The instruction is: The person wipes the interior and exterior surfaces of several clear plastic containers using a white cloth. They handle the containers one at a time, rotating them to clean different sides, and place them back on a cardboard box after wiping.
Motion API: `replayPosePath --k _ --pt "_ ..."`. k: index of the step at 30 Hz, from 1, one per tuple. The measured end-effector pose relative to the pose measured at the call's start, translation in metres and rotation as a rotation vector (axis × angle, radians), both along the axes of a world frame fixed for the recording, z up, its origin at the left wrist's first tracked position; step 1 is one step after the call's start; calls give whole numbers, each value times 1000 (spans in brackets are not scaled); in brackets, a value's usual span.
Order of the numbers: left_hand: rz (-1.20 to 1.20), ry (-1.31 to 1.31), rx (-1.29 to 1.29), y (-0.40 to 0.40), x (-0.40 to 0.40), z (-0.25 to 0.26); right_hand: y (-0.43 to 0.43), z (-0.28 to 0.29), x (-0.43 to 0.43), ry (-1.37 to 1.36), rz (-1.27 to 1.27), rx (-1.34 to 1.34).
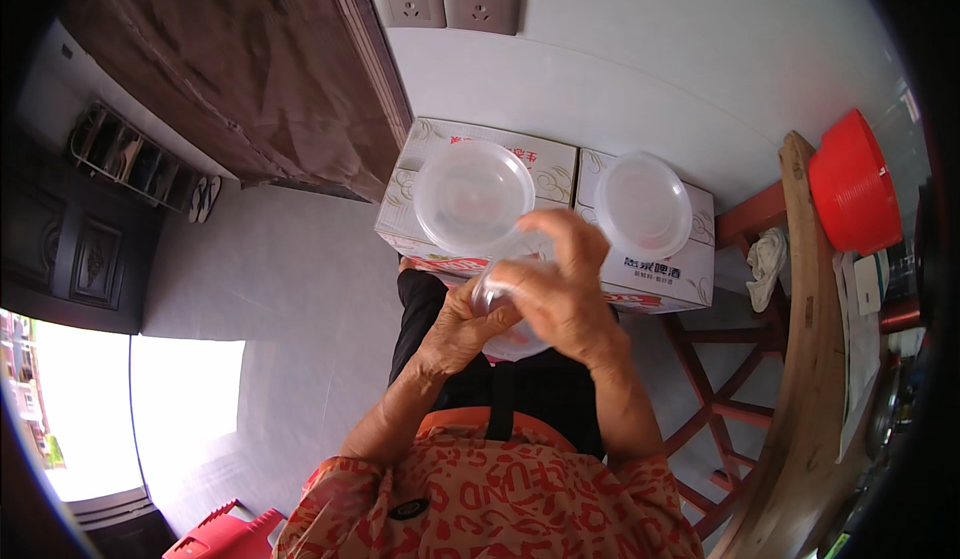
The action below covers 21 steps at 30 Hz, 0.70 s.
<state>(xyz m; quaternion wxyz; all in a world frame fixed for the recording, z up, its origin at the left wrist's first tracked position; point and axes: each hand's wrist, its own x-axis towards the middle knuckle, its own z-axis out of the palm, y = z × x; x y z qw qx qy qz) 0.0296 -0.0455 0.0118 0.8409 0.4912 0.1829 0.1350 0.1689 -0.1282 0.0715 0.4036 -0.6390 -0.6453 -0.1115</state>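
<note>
My left hand (459, 328) grips a clear round plastic container (516, 343) in front of my lap. Motion blurs my right hand (559, 289), which is raised over that container with its fingers curved and partly spread. Something clear shows faintly by the right fingers; whether they hold it is hard to tell. Ahead, a round translucent plastic container or lid (474, 202) rests on the left cardboard carton (401, 206). Another round clear plastic container (643, 210) stands on the right carton (694, 274).
Wall sockets (450, 2) sit above the cartons. To the right are a wooden plank bench (814, 341), a red plastic basin (855, 184), a white cloth (766, 266) and a reddish stand (720, 401). A brown curtain (247, 63) hangs at left, near slippers (204, 199). Something red plastic (225, 533) lies behind.
</note>
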Motion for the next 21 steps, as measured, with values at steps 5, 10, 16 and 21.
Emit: replayPosePath --k 5,10,16,21 --pt "108 -111 57 -3 -3 -9 5 -11 -26 0 -76 80" --pt "105 -119 -44 -7 -1 3 6 -4 2 170 -227 95" --pt "50 -148 -2 -4 -1 2 0 -24 36 488 -399 115" --pt "120 -63 -7 -12 2 -5 20 -16 -3 420 -174 232"
